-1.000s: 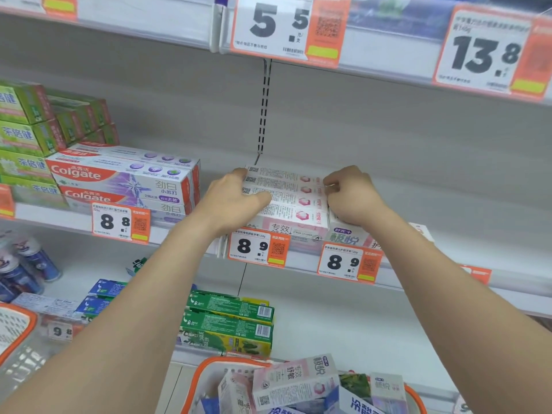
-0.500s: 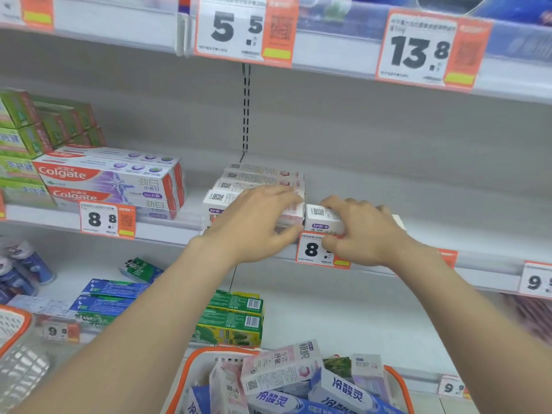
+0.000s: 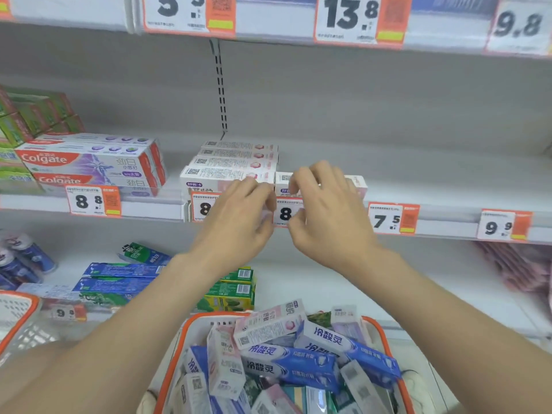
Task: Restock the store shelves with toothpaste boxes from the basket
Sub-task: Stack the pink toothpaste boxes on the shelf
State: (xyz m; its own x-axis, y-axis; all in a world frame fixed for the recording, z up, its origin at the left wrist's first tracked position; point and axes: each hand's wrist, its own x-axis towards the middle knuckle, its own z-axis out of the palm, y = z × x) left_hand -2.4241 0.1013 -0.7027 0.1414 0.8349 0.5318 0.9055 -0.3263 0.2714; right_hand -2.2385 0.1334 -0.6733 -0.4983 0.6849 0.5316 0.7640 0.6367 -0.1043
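The middle shelf is bounded in front by a white rail on which price tags are clipped: 8.8 tag, 7.5 tag, 9.9 tag. Above it the upper shelf rail overhangs with its 13.8 tag, and a tall gap is left between the two levels. To the right of the stocked boxes a long run of bare shelf board reaches the frame's edge.

A stack of pink-and-white toothpaste boxes is set at the shelf front, below the slotted upright. A single box of the same kind lies just beside its right end, largely hidden behind the right hand.

Both hands are held in front of the rail, close together but apart. The left hand is seen with fingers loosely curled and nothing gripped. The right hand is likewise loosely curled in front of the single box; whether the box is touched cannot be told.

To the left, Colgate boxes are stacked near the pink stack, with green boxes piled beyond them. On the lower shelf, green-and-yellow boxes and blue cartons lie flat.

Beneath the forearms the orange-rimmed basket is heaped with toothpaste boxes — blue ones and a pink-and-white one on top. A second basket is seen at the far left.
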